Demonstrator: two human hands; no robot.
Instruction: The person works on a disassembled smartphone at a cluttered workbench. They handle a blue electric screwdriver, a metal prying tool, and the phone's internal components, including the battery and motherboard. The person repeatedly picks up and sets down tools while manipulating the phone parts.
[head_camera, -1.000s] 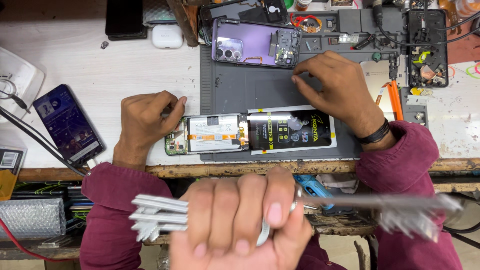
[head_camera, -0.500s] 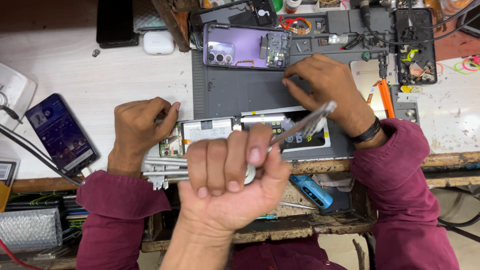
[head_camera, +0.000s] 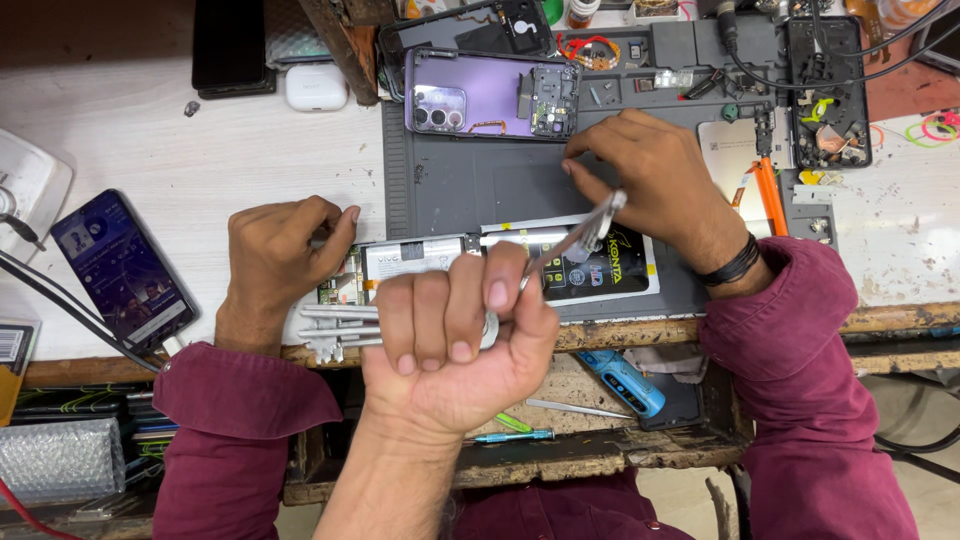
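Head view: left hand (head_camera: 285, 255) curls round the left end of the open phone (head_camera: 420, 262), near the bench edge. Right hand (head_camera: 650, 185) pinches; I cannot tell what. Another fist's (head_camera: 455, 340) metal tools (head_camera: 585, 232) could bump the phone's bare insides.

Matt rubber mat (head_camera: 470, 185), glossy purple phone back (head_camera: 480, 95).
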